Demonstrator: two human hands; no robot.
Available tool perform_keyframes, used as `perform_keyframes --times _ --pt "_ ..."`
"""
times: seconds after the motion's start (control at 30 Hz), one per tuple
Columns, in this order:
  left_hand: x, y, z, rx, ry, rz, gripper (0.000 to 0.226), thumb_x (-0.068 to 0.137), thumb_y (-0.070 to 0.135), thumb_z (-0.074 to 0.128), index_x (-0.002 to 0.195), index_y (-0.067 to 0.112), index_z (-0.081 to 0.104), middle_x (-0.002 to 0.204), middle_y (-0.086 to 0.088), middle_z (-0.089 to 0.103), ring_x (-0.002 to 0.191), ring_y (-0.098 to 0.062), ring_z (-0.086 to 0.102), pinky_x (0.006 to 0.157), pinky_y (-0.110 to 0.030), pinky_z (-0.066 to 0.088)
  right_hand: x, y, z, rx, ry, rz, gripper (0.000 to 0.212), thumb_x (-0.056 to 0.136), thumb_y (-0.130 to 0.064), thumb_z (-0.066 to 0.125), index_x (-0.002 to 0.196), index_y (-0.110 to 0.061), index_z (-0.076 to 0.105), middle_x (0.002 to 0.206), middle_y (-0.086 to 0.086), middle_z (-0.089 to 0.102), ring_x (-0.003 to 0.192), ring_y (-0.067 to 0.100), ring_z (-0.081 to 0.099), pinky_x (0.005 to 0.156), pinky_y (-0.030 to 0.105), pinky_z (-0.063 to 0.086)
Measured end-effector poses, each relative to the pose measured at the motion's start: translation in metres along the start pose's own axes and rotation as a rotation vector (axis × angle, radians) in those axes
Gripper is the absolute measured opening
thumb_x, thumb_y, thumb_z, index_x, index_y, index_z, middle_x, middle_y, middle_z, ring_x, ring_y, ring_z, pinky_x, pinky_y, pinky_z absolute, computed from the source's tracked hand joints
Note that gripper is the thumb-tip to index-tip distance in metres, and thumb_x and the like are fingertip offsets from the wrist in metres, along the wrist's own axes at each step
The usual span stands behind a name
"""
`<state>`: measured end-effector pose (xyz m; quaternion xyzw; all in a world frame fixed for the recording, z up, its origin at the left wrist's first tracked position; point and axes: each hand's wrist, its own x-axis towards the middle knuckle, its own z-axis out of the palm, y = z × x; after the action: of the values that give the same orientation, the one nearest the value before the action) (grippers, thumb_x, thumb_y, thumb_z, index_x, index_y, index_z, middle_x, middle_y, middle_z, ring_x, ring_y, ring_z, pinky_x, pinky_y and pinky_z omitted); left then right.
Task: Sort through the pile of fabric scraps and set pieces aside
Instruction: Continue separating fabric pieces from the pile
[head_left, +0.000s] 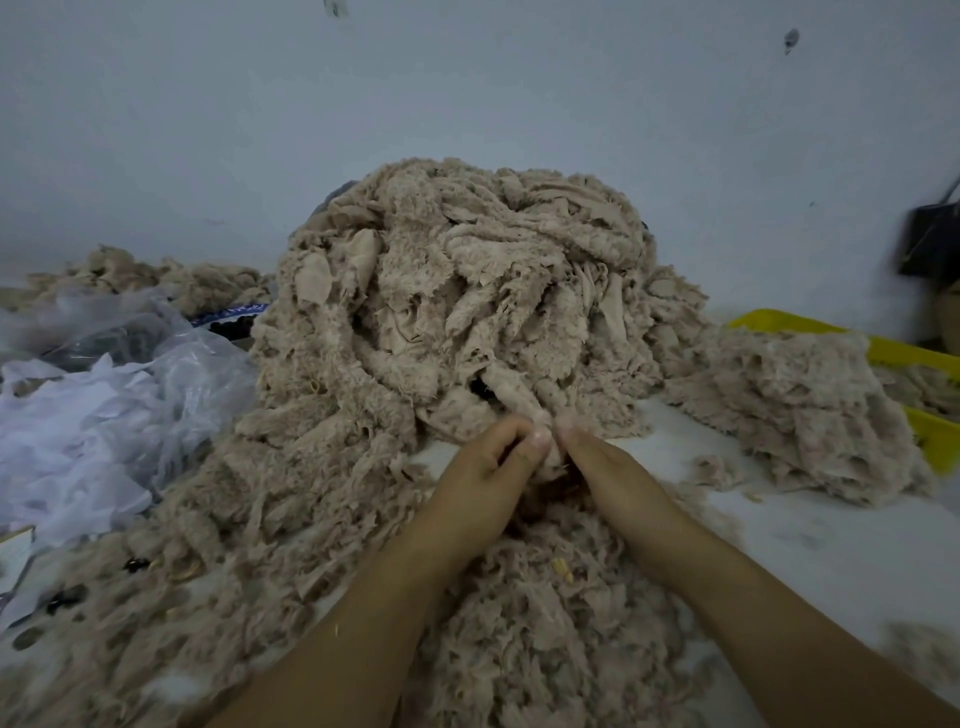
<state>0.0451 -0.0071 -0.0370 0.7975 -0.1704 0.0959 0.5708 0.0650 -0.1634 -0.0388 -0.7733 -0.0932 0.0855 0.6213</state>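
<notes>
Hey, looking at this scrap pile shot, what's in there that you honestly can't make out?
Head view:
The beige fleecy scrap pinched by left hand and right hand: both cover it, outline merges with the heap of beige scraps.
The yellow plastic bin: stacked scraps bury it, right edge cuts it.
The dark object far right: blurred, cut by the edge.
The clear plastic bag: crumpled film veils its contents.

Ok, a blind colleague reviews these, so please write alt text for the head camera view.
A left hand and right hand pinch a beige fleecy scrap at the foot of a tall pile of similar scraps on a white table. A flatter stack lies over a yellow tray at right; clear plastic bags sit at left.
</notes>
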Motion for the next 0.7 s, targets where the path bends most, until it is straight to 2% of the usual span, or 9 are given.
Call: perform_keyframes --times 0.07,0.13,0.23,0.3,0.37,0.43,0.57,0.63,0.7 --pt "-0.001 0.002 0.005 0.003 -0.054 0.024 0.027 0.103 0.031 0.05 0.077 0.023 0.053 0.064 0.02 0.049 0.062 0.002 0.044 0.061 -0.013 0.037 0.002 -0.001 -0.002 0.128 0.026 0.003 0.029 0.099 -0.044 0.051 0.088 -0.019 0.061 0.088 -0.002 0.066 0.087 0.015 0.06 0.082 0.034 0.047" --pt "-0.001 0.003 0.007 0.03 -0.086 0.037 0.03 0.103 0.03 0.049 0.074 0.028 0.05 0.062 0.021 0.048 0.06 0.003 0.043 0.061 -0.013 0.036 0.002 -0.002 -0.004 0.16 0.047 -0.024 0.023 0.1 -0.025 0.05 0.08 -0.013 0.048 0.074 0.005 0.049 0.071 0.016 0.047 0.068 0.035 0.039" --pt "0.002 -0.001 0.005 0.064 0.0 -0.01 0.039 0.1 0.044 0.052 0.067 0.024 0.046 0.058 0.016 0.043 0.056 -0.002 0.04 0.055 -0.02 0.034 0.003 -0.005 -0.005 0.218 0.193 -0.073 0.027 0.101 -0.022 0.046 0.076 -0.013 0.043 0.063 0.001 0.047 0.054 0.01 0.043 0.055 0.028 0.037" --pt "0.007 -0.007 -0.003 0.043 0.206 -0.142 0.04 0.097 0.047 0.055 0.067 0.02 0.053 0.058 0.013 0.046 0.053 -0.005 0.044 0.051 -0.024 0.036 0.003 -0.01 -0.01 0.291 0.377 -0.1 0.031 0.104 -0.022 0.042 0.073 -0.018 0.043 0.053 -0.008 0.045 0.046 0.006 0.039 0.049 0.023 0.035" --pt "0.012 -0.015 -0.017 -0.068 0.473 -0.282 0.037 0.097 0.04 0.057 0.062 0.026 0.061 0.053 0.012 0.047 0.047 -0.007 0.044 0.046 -0.021 0.034 0.004 -0.012 -0.016 0.316 0.488 -0.136 0.03 0.105 -0.021 0.041 0.075 -0.022 0.041 0.051 -0.01 0.043 0.047 0.007 0.036 0.054 0.029 0.032" --pt "0.014 -0.021 -0.029 -0.125 0.657 -0.355 0.042 0.094 0.033 0.058 0.052 0.027 0.056 0.047 0.011 0.041 0.049 -0.014 0.04 0.047 -0.024 0.033 0.002 -0.01 -0.015 0.248 0.534 -0.181 0.03 0.104 -0.019 0.042 0.074 -0.019 0.039 0.05 -0.012 0.043 0.044 0.004 0.035 0.053 0.031 0.032" --pt "0.017 -0.029 -0.043 -0.349 0.986 -0.446 0.031 0.084 0.031 0.056 0.056 0.019 0.054 0.06 -0.003 0.049 0.064 -0.02 0.045 0.059 -0.037 0.036 0.0 -0.01 -0.007 0.137 0.608 -0.263 0.03 0.102 -0.018 0.043 0.073 -0.014 0.037 0.061 0.003 0.042 0.043 0.005 0.033 0.041 0.018 0.03" --pt "0.019 -0.035 -0.052 -0.503 1.127 -0.511 0.028 0.091 0.029 0.052 0.066 0.018 0.053 0.071 -0.011 0.051 0.069 -0.022 0.046 0.062 -0.039 0.036 0.001 -0.01 -0.017 0.216 0.695 -0.223 0.029 0.103 -0.018 0.042 0.074 -0.015 0.038 0.064 0.005 0.041 0.048 0.008 0.036 0.048 0.023 0.035" --pt "0.02 -0.037 -0.055 -0.477 1.144 -0.517 0.029 0.098 0.031 0.049 0.074 0.015 0.052 0.076 -0.012 0.051 0.068 -0.022 0.045 0.06 -0.037 0.036 0.003 -0.008 -0.026 0.245 0.712 -0.188 0.028 0.104 -0.02 0.041 0.076 -0.016 0.04 0.069 0.005 0.042 0.058 0.015 0.04 0.06 0.036 0.04"
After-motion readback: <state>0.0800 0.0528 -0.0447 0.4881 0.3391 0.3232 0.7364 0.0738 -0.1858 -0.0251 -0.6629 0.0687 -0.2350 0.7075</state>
